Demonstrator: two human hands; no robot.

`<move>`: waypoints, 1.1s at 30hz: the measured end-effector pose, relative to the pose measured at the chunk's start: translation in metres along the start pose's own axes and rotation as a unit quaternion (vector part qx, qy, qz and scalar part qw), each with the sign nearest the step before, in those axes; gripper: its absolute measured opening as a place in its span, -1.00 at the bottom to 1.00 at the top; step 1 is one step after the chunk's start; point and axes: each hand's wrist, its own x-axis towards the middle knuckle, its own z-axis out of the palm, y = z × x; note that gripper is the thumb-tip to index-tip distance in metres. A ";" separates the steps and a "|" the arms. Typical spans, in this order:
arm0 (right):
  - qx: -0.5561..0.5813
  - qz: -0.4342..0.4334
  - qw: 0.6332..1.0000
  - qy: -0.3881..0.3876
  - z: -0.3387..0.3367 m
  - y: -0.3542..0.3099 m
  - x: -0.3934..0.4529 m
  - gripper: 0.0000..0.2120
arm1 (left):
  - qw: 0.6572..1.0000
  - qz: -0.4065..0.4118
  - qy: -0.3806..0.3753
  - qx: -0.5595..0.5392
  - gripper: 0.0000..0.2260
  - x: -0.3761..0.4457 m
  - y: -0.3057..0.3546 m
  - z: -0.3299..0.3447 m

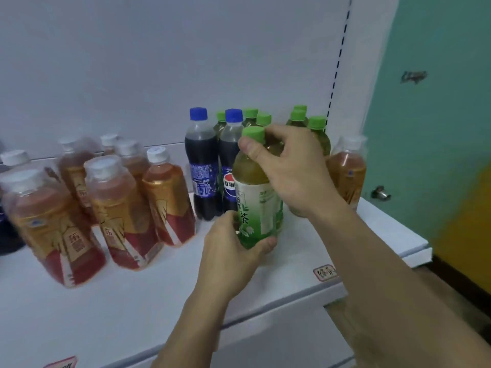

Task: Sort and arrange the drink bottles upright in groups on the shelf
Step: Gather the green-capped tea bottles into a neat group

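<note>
A green tea bottle (255, 197) with a green cap stands upright near the middle of the white shelf (111, 309). My left hand (233, 251) grips its base from the front left. My right hand (289, 168) holds its neck and shoulder just under the cap. Behind it stand several more green-capped tea bottles (316, 128) against the back wall. Two dark cola bottles (203, 166) with blue caps stand just left of them. Several red-and-gold tea bottles (119, 208) with white caps fill the left part of the shelf. One more red-and-gold bottle (348, 171) stands at the far right.
The white back panel (159, 62) closes off the shelf behind the bottles. A slotted upright (337, 65) marks the shelf's right end, with a teal and yellow wall (438, 128) beyond. Price labels (325, 273) stick to the front edge. A dark bottle (5, 235) shows at the far left.
</note>
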 end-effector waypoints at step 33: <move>0.214 -0.014 0.977 0.010 -0.100 0.065 -0.046 -0.45 | 0.967 0.073 0.245 -0.017 -0.40 -0.075 0.071 0.096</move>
